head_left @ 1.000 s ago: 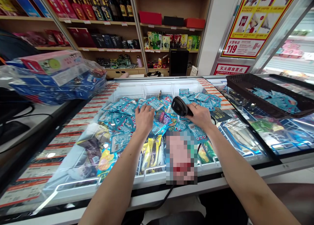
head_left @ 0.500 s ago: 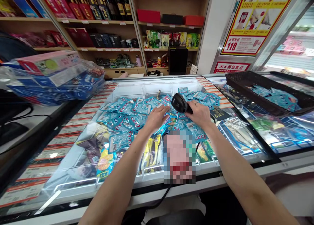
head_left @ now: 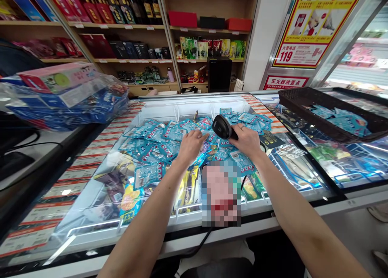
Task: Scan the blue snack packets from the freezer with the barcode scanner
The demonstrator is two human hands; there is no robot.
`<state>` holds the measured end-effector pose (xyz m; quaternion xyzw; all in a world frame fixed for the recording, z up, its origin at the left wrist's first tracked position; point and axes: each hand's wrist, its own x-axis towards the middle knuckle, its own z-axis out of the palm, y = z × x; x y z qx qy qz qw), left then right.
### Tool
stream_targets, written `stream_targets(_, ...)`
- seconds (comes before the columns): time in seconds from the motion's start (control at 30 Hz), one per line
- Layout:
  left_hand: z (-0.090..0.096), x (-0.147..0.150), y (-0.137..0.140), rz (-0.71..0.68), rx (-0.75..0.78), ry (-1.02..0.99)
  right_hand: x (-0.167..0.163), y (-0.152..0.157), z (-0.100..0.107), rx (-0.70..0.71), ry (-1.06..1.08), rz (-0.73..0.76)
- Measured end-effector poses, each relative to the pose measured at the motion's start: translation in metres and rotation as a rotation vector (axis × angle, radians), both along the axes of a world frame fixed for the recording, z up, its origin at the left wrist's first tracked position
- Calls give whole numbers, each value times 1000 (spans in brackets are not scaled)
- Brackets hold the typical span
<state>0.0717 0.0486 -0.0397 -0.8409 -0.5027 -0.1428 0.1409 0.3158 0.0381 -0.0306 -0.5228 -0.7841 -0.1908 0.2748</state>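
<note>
My left hand [head_left: 191,147] rests low over a spread of blue snack packets [head_left: 174,131], fingers bent downward and one digit reaching right, apart from the rest. Its fingertips are partly hidden; no packet shows lifted in it. To its right, my right hand [head_left: 247,140] is closed around the handle of a black barcode scanner [head_left: 222,127]. The scanner's head tilts up and points left, above the packets. A dark cable [head_left: 197,247] runs over the front edge of the glass-topped freezer [head_left: 69,241]. A blurred patch covers something between my forearms.
Yellow ice cream packs [head_left: 186,189] lie inside the freezer. A brown basket [head_left: 312,126] with blue packets stands at right. Wrapped boxes [head_left: 69,92] are stacked at left. Shelves [head_left: 121,27] with bottles and boxes line the back. A person's shoe [head_left: 378,212] shows at far right.
My left hand has shifted slightly left, its fingers bending down more. My right hand and the scanner stay nearly still. At lower right, a blurred shape has left and a shoe shows.
</note>
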Motion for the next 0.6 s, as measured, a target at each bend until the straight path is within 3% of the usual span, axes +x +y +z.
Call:
stream_targets(0.17, 0, -12, -4, 120, -24, -128, 0, 0, -1, 0, 11, -12)
stream_targets(0.43, 4, -15, -5, 132, -166, -751, -1, -1, -1, 10, 6, -6)
stream_targets(0.6, 8, -19, -1, 81, -47, -852, -2, -2, -1, 11, -13, 43)
